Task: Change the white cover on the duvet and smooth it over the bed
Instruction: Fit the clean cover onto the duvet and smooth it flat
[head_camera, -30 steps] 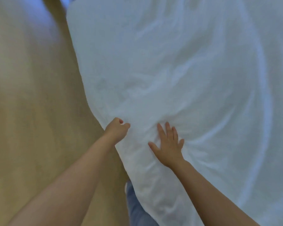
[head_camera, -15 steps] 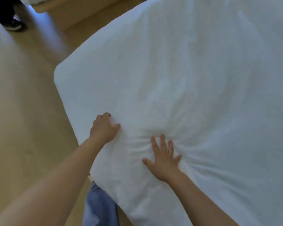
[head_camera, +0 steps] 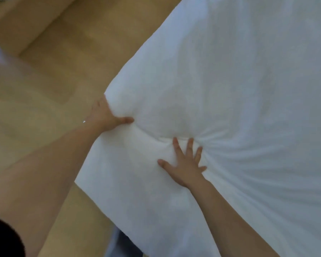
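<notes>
White cloth fills most of the view. The duvet (head_camera: 230, 80), in its white cover, spreads across the centre and right, and whatever lies beneath it is hidden. Its left edge runs on a slant from the top of the view down toward you, with a soft rounded corner at the middle left.

Your left hand (head_camera: 107, 115) grips that corner. The thumb lies on top of the cloth, pointing right, and the fingers curl round the edge and mostly out of sight. A fold bunches up just under the thumb.

Your right hand (head_camera: 185, 164) rests flat on the duvet, nearer to you and to the right of the left hand. Its fingers are straight and spread, and the palm presses down. Fine creases fan out to the right from the fingertips.

The two hands are apart, with a puffed mound of duvet between them.

A tan wooden floor (head_camera: 44, 89) shows on the left. A dark sleeve (head_camera: 2, 240) sits in the bottom left corner, and a patch of blue cloth (head_camera: 122, 245) shows at the bottom edge — below the duvet's near edge.
</notes>
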`<control>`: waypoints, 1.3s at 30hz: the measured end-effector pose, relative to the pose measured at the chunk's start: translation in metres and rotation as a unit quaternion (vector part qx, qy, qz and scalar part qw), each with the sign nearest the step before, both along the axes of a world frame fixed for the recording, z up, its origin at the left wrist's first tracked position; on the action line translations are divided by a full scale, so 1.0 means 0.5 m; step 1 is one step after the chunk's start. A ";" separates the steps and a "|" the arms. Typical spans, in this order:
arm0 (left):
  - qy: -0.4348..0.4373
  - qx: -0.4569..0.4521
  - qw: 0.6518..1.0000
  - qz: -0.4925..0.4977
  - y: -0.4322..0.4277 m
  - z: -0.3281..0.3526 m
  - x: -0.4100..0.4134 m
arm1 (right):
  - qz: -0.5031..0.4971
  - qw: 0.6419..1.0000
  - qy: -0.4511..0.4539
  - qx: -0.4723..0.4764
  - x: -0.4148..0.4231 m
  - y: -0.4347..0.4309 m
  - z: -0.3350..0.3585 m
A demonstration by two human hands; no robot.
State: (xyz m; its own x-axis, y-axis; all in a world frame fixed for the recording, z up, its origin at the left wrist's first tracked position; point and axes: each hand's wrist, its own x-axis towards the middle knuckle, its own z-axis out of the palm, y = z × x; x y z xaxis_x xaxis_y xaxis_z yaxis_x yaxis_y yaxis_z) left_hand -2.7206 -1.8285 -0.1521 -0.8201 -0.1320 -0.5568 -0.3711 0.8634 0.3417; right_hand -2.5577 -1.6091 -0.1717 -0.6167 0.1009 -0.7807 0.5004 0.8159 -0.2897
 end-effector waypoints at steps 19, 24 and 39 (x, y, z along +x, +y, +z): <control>-0.003 0.156 0.986 0.055 -0.016 0.048 -0.120 | -0.237 0.956 0.135 -0.106 -0.252 -0.129 0.101; -0.017 0.254 0.966 -0.032 -0.123 0.227 -0.098 | -0.329 0.922 0.185 -0.089 -0.404 -0.280 0.231; -0.284 0.223 0.921 -0.150 -0.290 -0.068 -0.158 | -0.220 0.970 0.010 0.104 -0.403 -0.478 -0.017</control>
State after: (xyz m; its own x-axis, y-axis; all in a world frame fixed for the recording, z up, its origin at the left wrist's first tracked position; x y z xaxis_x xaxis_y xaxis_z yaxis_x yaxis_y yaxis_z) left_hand -2.7995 -1.9734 -0.1862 -0.3428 0.3977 -0.8511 -0.3669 0.7774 0.5110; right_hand -2.7592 -1.8483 -0.1802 -0.4928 0.5106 -0.7045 0.8091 0.5669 -0.1551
